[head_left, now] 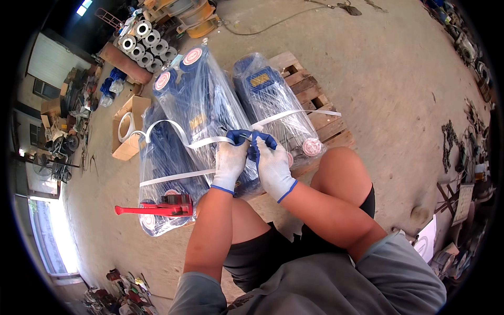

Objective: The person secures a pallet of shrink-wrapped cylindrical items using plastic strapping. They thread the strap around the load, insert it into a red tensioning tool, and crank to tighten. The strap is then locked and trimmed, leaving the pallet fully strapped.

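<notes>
Both my hands wear white gloves with blue fingertips and meet over a plastic-wrapped load. My left hand is closed in a pinch on the white strapping band, which loops loosely away to the left. Right beside it, my right hand is also closed, fingertips against the left ones. The small thing between those fingertips is mostly hidden. Another length of white strap runs from near my fingers across the right bundle. A red strapping tool rests on the wrapped blue bundle, left of my left forearm.
The wrapped blue cylindrical units lie on a wooden pallet. An open cardboard box with a white strap roll stands to the left. Stacked grey flanged pipes and orange-yellow rings are farther back. Scrap and chains line the right.
</notes>
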Tool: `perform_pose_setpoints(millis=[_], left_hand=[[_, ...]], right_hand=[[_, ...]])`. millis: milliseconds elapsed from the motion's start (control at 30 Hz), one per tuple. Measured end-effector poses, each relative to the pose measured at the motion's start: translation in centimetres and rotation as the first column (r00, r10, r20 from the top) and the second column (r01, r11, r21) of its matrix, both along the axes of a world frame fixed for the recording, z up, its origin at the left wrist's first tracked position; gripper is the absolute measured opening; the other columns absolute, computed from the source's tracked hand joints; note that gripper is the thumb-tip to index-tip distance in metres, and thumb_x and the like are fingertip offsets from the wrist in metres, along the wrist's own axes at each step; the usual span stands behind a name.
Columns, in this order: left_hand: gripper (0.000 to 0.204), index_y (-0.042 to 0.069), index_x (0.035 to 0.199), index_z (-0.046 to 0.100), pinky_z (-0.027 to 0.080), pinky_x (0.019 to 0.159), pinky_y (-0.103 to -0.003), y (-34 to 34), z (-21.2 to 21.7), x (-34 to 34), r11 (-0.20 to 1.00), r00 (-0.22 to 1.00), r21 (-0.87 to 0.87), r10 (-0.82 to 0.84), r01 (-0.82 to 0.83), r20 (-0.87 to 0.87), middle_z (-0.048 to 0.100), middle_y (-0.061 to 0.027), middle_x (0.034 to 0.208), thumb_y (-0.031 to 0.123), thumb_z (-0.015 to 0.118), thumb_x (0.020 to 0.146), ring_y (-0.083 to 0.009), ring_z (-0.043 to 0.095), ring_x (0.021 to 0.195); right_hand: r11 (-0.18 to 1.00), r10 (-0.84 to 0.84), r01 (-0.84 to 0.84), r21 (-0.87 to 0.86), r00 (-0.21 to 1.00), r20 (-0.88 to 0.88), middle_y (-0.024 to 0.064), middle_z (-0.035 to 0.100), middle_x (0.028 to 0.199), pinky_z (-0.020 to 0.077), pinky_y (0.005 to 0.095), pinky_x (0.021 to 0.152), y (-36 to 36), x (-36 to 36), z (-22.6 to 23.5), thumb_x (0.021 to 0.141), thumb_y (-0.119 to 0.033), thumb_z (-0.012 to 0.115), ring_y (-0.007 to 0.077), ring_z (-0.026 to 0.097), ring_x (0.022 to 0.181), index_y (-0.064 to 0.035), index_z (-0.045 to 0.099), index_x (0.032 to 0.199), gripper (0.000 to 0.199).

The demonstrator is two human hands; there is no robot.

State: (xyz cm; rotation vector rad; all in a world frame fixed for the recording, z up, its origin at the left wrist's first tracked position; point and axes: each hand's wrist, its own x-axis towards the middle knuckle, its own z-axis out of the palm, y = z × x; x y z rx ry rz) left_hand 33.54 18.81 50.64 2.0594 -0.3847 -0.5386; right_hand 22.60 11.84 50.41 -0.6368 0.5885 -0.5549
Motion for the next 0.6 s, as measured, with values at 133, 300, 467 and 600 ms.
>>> perform_pose_setpoints(millis=[133,300,467,600], left_hand=[[0.021,-0.003,0.116,0.07,0.058,0.078,-0.027,0.6,0.7,-0.1,0.949,0.978,-0.315,-0.075,0.01,-0.194,0.076,-0.0087,0.105,-0.002,0.066,0.096,-0.0137,0.071,0.087],[0.024,-0.004,0.117,0.067,0.056,0.088,-0.026,1.8,2.0,0.2,0.923,0.95,-0.377,-0.18,0.073,-0.257,0.074,-0.0091,0.111,-0.004,0.068,0.093,-0.0133,0.069,0.096],[0.022,-0.003,0.116,0.067,0.055,0.088,-0.026,1.9,2.6,0.3,0.914,0.919,-0.385,-0.253,0.125,-0.303,0.073,-0.0076,0.109,-0.005,0.068,0.093,-0.0129,0.068,0.097],[0.02,-0.003,0.113,0.067,0.054,0.086,-0.025,1.9,2.5,0.1,0.914,0.928,-0.394,-0.222,0.093,-0.298,0.073,-0.0064,0.106,-0.008,0.066,0.094,-0.0118,0.067,0.097]], right_hand=[[0.986,-0.035,0.033,0.161,0.999,0.005,0.0016,0.071,0.103,0.0516,0.0245,0.082,-0.2,-0.1,1.2,0.11,-0.018,0.06,0.0078,0.062,0.089,0.0002,0.07,0.119,0.023],[0.975,-0.014,0.018,0.219,1.0,-0.02,0.0044,0.073,0.102,0.0539,0.0241,0.079,-0.6,-0.1,1.2,0.111,-0.022,0.059,0.0095,0.066,0.087,-0.0002,0.069,0.115,0.024],[0.977,0.046,-0.038,0.21,0.998,-0.032,0.0046,0.073,0.095,0.0558,0.0245,0.075,-1.2,0.0,0.7,0.111,-0.026,0.058,0.0103,0.068,0.081,0.0,0.069,0.11,0.028],[0.974,0.092,-0.072,0.215,0.992,-0.084,0.0045,0.073,0.093,0.0569,0.0244,0.074,-1.5,-0.2,1.4,0.109,-0.023,0.061,0.0109,0.069,0.079,-0.0003,0.069,0.11,0.024]])
